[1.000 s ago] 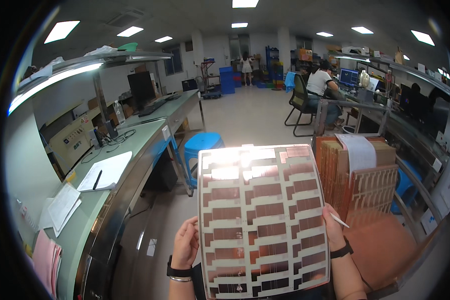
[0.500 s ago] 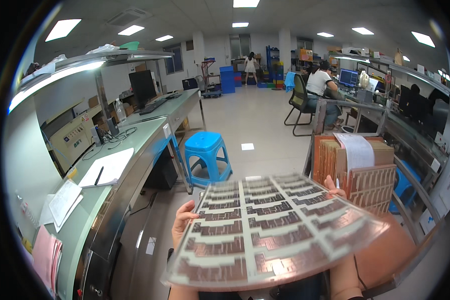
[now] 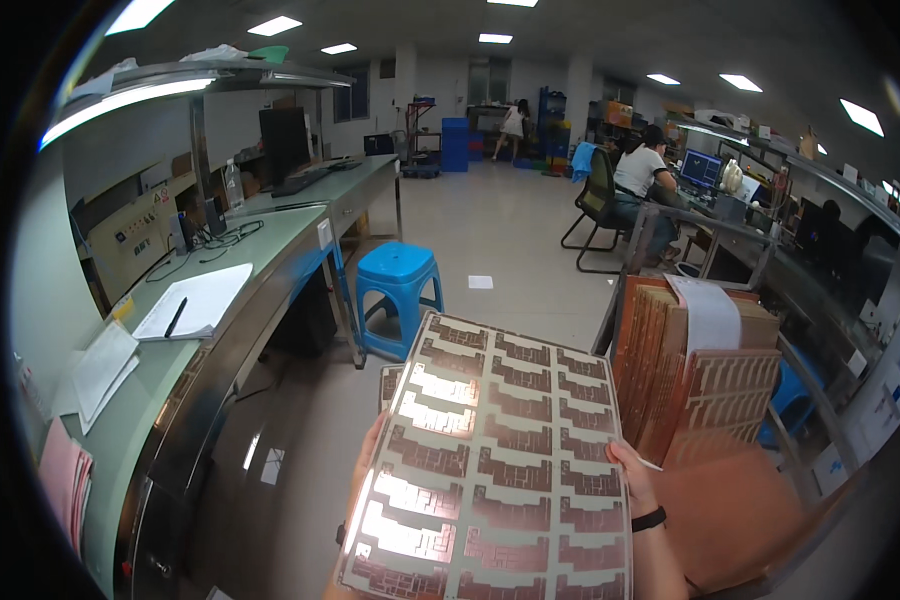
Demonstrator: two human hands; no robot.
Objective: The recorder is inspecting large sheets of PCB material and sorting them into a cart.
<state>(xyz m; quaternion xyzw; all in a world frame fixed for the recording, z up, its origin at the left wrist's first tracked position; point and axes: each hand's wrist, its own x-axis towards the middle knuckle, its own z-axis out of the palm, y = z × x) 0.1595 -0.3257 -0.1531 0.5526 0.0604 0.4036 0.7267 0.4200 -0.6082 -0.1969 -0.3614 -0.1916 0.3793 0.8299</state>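
Observation:
I hold a large thin sheet (image 3: pixel 495 460) patterned with rows of copper-brown circuit panels, tilted up in front of me and catching glare on its left half. My left hand (image 3: pixel 368 470) grips its left edge, mostly hidden behind the sheet. My right hand (image 3: pixel 635 478) grips its right edge, with a black band on the wrist. Just to the right stands a stack of similar copper sheets (image 3: pixel 690 375) set on edge, with a white paper strip (image 3: pixel 712 315) draped over the top.
A long grey-green workbench (image 3: pixel 220 280) runs along the left with papers, a pen, cables and a monitor. A blue plastic stool (image 3: pixel 400 285) stands on the floor ahead. A seated person (image 3: pixel 638 175) works at a desk on the right; another stands far back.
The sheet went from upright to nearly flat, and has now tipped back up toward me at a slant. Both hands stay on its edges.

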